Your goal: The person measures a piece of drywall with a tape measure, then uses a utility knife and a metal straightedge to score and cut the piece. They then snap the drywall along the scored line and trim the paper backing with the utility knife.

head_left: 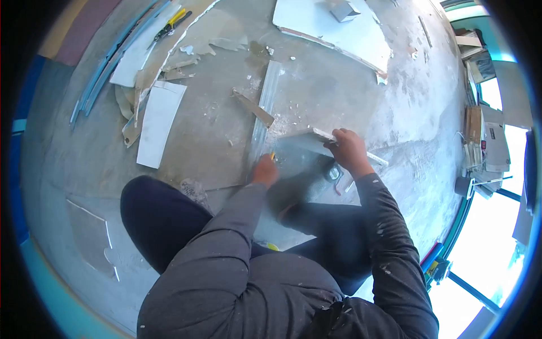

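Observation:
My right hand (348, 151) is closed on the edge of a plasterboard piece (377, 160), holding it tilted above the floor. The board's face is blurred. My left hand (264, 170) is closed low beside a metal channel (265, 93), with a small yellow tool (272, 156) poking out from the fingers; its kind is mostly hidden. Between my hands and my legs, a tape measure (335, 173) with a red strap rests on the floor. A torn brown strip (253, 107) lies across the channel, with white crumbs scattered around it.
A large white board (322, 25) carries a small box (344, 11) at the far side. To the left lie a white board offcut (161, 124), yellow-handled snips (171, 25) and several metal profiles (107, 68). Stacked boxes (492, 144) stand by the right wall.

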A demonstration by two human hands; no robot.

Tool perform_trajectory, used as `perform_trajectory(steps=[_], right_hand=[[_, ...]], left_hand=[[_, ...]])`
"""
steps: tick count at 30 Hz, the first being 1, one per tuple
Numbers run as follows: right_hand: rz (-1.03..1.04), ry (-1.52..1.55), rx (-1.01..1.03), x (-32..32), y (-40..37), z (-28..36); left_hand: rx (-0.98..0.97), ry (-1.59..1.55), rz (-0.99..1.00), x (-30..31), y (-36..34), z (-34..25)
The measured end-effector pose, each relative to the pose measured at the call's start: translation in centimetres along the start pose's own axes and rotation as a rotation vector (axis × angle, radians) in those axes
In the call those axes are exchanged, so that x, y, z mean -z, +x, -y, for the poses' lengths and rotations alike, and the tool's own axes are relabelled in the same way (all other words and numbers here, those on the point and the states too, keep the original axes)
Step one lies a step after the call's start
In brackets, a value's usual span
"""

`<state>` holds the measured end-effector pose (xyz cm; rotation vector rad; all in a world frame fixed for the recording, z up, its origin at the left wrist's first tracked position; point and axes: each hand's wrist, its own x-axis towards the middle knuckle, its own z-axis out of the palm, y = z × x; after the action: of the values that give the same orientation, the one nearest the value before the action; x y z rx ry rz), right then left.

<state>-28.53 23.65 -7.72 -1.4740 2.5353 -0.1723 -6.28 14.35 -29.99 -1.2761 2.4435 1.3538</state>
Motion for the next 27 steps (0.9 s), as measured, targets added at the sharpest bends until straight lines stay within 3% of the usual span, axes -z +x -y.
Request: perform_trajectory(steps=[1, 6, 24, 27], right_hand=[[0.030, -0.021, -0.025, 0.4, 0.1, 0.4], [0.064, 0.033, -0.042, 0.8, 0.6, 0.3], [0.091, -0.013, -0.047, 0.7, 0.3, 0.7], [0.074, 0.005, -0.062, 0.6, -0.2, 0.5]], left_hand=[[0.077, -0.014, 0.002, 0.3, -0.6, -0.8], [-0.015, -0.053, 0.007, 2.6, -0.8, -4.0], [0.000, -0.046, 0.098, 2.7, 0.7, -2.1], [-0.024, 0.005, 0.066, 1.4, -2.4, -0.3]])
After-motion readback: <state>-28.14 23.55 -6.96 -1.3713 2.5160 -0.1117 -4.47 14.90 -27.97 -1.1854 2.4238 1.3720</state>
